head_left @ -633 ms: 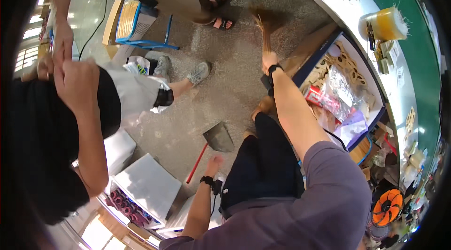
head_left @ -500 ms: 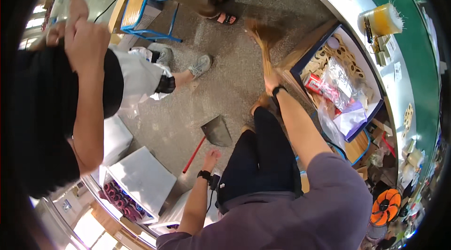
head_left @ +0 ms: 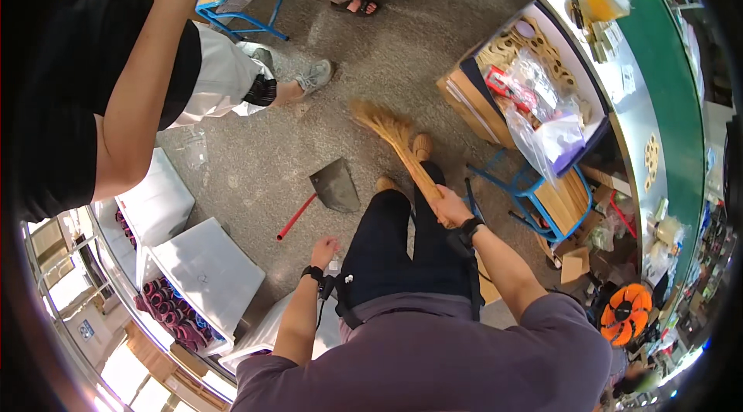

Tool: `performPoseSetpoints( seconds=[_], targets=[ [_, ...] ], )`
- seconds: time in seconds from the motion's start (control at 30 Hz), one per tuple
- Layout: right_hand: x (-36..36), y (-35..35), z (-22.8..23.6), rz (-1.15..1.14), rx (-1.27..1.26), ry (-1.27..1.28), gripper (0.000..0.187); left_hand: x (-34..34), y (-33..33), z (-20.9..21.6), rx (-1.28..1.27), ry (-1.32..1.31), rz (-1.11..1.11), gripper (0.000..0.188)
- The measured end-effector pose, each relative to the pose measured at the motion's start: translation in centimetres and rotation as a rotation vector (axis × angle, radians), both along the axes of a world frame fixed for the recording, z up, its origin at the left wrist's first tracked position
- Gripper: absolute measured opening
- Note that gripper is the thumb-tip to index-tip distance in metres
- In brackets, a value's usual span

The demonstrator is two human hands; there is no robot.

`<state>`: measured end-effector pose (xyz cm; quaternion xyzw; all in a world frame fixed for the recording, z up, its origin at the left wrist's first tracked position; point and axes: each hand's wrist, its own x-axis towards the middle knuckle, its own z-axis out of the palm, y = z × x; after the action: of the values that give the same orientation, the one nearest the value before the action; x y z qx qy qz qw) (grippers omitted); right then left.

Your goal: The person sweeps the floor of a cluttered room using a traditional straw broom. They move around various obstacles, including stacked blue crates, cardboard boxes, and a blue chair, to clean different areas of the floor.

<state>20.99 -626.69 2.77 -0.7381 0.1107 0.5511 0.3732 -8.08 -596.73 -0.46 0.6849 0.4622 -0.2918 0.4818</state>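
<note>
My right hand (head_left: 450, 207) is wrapped round the handle of a straw broom (head_left: 404, 150), whose bristles fan out over the grey floor ahead of my feet. Down by my left hip, my left hand (head_left: 325, 250) hangs with its fingers curled; whether anything is in them I cannot make out. A dark dustpan (head_left: 337, 186) with a red handle lies on the floor beyond that hand, apart from it and from the broom.
At the right, a box (head_left: 573, 158) of scrap sits above a blue-framed stool (head_left: 559, 207), beside a green-topped workbench (head_left: 667, 102). White crates (head_left: 209, 276) stand at the left. Another person (head_left: 116, 102) is close on the left; a second person's sandalled feet (head_left: 357, 5) are ahead.
The broom has swung from the box's side back toward the left and nearer to me, my right hand drawing in with it. The view has shifted; the dustpan still lies on the floor.
</note>
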Motion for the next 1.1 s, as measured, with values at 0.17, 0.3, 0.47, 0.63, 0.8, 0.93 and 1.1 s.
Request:
performPoseSetpoints(
  seconds=[0.17, 0.3, 0.47, 0.63, 0.8, 0.93, 1.1],
  targets=[
    [-2.5, -0.5, 3.5, -0.204, 0.149, 0.070, 0.051, 0.4, -0.5, -1.0, 0.010, -0.041, -0.083, 0.025],
    [-2.4, -0.7, 5.0, -0.402, 0.166, 0.229, 0.056, 1.6, -1.6, -0.9, -0.061, -0.043, -0.003, 0.023],
    [-0.3, 0.0, 6.7, -0.688, 0.293, 0.354, 0.044, 4.5, -2.4, -0.1, -0.099, -0.063, 0.066, 0.022],
    [2.6, 2.6, 8.2, -0.751, 0.416, 0.269, 0.045, 6.3, -3.2, 1.0, -0.017, -0.070, -0.001, 0.020],
    [7.1, 8.1, 5.3, -0.871, 0.395, 0.003, 0.054, 6.8, -3.8, 1.7, -0.013, -0.016, 0.071, 0.020],
    [14.7, 14.6, -2.5, -0.992, 0.364, -0.185, 0.050, 6.8, -4.5, 1.8, -0.050, 0.063, 0.096, 0.021],
    [28.6, 17.9, -13.4, -1.040, 0.198, -0.401, 0.062, 6.9, -5.4, 2.4, -0.086, 0.080, 0.119, 0.021]
  ],
)
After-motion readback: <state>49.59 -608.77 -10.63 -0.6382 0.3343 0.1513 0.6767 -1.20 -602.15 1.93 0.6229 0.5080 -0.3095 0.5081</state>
